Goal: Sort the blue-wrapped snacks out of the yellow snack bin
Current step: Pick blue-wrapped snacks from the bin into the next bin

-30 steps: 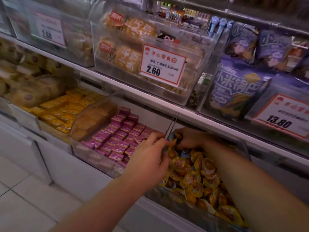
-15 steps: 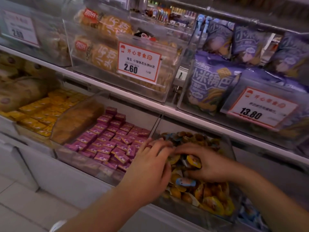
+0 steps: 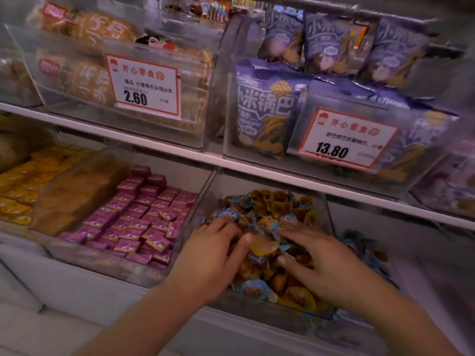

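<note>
Snack bin (image 3: 324, 217): I see clear walls.
Snacks (image 3: 264, 246): yellow, some blue-wrapped (image 3: 253, 289).
Boxes at 9 o'clock (image 3: 138, 219): magenta.
Bags at 1 o'clock (image 3: 264, 111): purple.
Price cards (image 3: 145, 88): white, red-bordered.

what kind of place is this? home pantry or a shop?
Most likely a snack shop aisle. Printed price tags, 2.60 and 13.80, hang on clear bins; purple chip bags fill the upper shelf; both hands, left hand and right hand, dig in a bulk snack bin.

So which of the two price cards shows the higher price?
The right price card, reading 13.80, on the bin of purple bags. The left card, on the bin of orange-labelled packs, reads only 2.60.
</note>
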Tool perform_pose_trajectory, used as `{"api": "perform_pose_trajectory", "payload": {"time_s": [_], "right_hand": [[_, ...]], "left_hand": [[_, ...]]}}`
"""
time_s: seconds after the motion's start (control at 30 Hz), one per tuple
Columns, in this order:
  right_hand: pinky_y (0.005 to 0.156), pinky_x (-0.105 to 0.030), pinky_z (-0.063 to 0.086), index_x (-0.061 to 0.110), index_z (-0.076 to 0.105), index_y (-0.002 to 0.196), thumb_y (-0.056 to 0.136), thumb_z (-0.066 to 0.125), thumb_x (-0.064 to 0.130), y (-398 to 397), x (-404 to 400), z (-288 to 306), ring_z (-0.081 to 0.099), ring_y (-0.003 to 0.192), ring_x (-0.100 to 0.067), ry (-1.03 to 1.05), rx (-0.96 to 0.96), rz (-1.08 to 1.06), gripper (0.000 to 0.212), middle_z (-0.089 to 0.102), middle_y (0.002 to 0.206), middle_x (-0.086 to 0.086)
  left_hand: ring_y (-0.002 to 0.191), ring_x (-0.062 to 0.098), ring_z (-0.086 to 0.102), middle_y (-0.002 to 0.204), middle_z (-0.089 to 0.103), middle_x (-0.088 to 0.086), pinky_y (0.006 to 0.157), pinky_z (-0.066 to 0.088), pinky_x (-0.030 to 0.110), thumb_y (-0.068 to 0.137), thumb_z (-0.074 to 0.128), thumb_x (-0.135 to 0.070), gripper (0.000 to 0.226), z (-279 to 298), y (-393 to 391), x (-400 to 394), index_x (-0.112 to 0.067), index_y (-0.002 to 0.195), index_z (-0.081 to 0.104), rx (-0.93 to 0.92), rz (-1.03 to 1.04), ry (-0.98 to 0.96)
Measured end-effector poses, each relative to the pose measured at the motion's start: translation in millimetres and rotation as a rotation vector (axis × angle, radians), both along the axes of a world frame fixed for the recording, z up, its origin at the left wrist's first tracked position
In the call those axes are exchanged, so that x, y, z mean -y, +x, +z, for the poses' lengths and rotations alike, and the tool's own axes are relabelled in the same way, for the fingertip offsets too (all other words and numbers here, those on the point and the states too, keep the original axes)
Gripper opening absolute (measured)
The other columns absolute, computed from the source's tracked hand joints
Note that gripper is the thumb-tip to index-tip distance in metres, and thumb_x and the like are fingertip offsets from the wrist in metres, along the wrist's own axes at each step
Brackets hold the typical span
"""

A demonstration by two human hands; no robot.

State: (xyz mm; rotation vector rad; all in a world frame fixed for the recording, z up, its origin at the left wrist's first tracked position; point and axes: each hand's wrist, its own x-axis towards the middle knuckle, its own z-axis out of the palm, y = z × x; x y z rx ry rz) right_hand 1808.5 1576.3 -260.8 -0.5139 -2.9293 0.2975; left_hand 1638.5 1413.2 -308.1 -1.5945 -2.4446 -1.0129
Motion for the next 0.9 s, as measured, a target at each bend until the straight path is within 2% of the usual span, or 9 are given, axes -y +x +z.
{"api": "perform_pose_trajectory", "payload": {"time_s": [0.1,0.17,0.23,0.33,0.47,0.67,0.77,0.83,0.9], "right_hand": [[0.113,-0.023,0.033,0.039,0.042,0.146,0.088,0.048,0.068,2.7,-4.7,7.6,0.036,0.138,-0.001,-0.046,0.048,-0.002,0.065,0.041,0.151,0.016],[0.113,-0.020,0.029,0.039,0.038,0.147,0.088,0.052,0.064,1.0,-6.2,8.1,0.033,0.139,-0.002,-0.064,0.073,0.010,0.065,0.039,0.153,0.016],[0.111,-0.021,0.030,0.042,0.037,0.147,0.088,0.051,0.060,-1.4,-6.8,8.0,0.035,0.136,-0.003,-0.088,0.047,0.007,0.064,0.042,0.149,0.016],[0.109,-0.029,0.033,0.041,0.035,0.148,0.088,0.047,0.060,-5.7,-3.7,5.5,0.035,0.133,-0.009,-0.057,0.019,-0.017,0.064,0.045,0.146,0.014],[0.112,-0.046,0.030,0.042,0.022,0.152,0.092,0.040,0.062,-12.2,-0.7,-2.0,0.025,0.137,-0.017,0.094,0.117,-0.042,0.066,0.035,0.151,0.013],[0.104,-0.042,0.037,0.037,0.046,0.136,0.093,0.047,0.053,-14.1,3.3,-5.0,0.038,0.127,-0.019,0.124,0.038,-0.106,0.046,0.049,0.137,0.010],[0.096,-0.037,0.037,0.040,0.051,0.124,0.093,0.050,0.052,-13.7,4.8,-5.3,0.047,0.121,-0.015,0.121,-0.007,-0.091,0.033,0.056,0.129,0.014],[0.094,-0.036,0.038,0.039,0.054,0.123,0.094,0.051,0.052,-14.2,5.0,-4.0,0.052,0.118,-0.014,0.103,-0.028,-0.093,0.031,0.060,0.125,0.014],[0.092,-0.036,0.043,0.038,0.057,0.122,0.095,0.053,0.048,-15.1,4.9,-3.0,0.056,0.113,-0.014,0.060,-0.074,-0.111,0.029,0.064,0.120,0.013]], "left_hand": [[0.108,0.015,0.055,0.120,0.050,-0.012,0.089,0.047,0.037,0.086,0.043,-0.050,0.032,2.4,-1.6,-5.7,-0.032,0.110,0.054,0.046,-0.010,0.058],[0.128,0.014,0.048,0.141,0.045,-0.012,0.103,0.042,0.039,0.076,0.048,-0.045,0.057,3.9,-2.8,-8.9,-0.032,0.131,0.049,0.085,-0.186,-0.026],[0.135,0.012,0.042,0.148,0.041,-0.014,0.109,0.038,0.041,0.075,0.046,-0.048,0.069,5.7,-2.7,-10.4,-0.035,0.142,0.043,0.125,-0.309,-0.134],[0.133,0.007,0.040,0.148,0.035,-0.020,0.111,0.036,0.039,0.081,0.043,-0.062,0.068,0.1,-0.6,-12.7,-0.037,0.145,0.042,0.026,-0.269,-0.182],[0.121,0.005,0.048,0.134,0.042,-0.021,0.104,0.042,0.033,0.081,0.046,-0.075,0.069,-1.7,-1.4,-13.2,-0.040,0.140,0.047,-0.028,-0.180,-0.125],[0.120,0.010,0.052,0.128,0.041,-0.019,0.104,0.046,0.036,0.070,0.060,-0.050,0.068,0.1,-12.1,-11.9,-0.041,0.136,0.049,0.174,-0.123,-0.094],[0.126,0.009,0.048,0.135,0.037,-0.020,0.107,0.043,0.034,0.070,0.055,-0.058,0.070,-0.5,-9.9,-11.4,-0.040,0.137,0.047,0.179,-0.150,-0.106],[0.130,0.007,0.045,0.142,0.038,-0.021,0.107,0.042,0.034,0.074,0.055,-0.069,0.070,-0.7,-7.0,-11.9,-0.043,0.138,0.044,0.131,-0.171,-0.129],[0.126,0.005,0.047,0.138,0.043,-0.021,0.102,0.044,0.030,0.075,0.056,-0.075,0.072,-0.7,-6.1,-12.2,-0.046,0.139,0.042,0.086,-0.177,-0.136]]}}
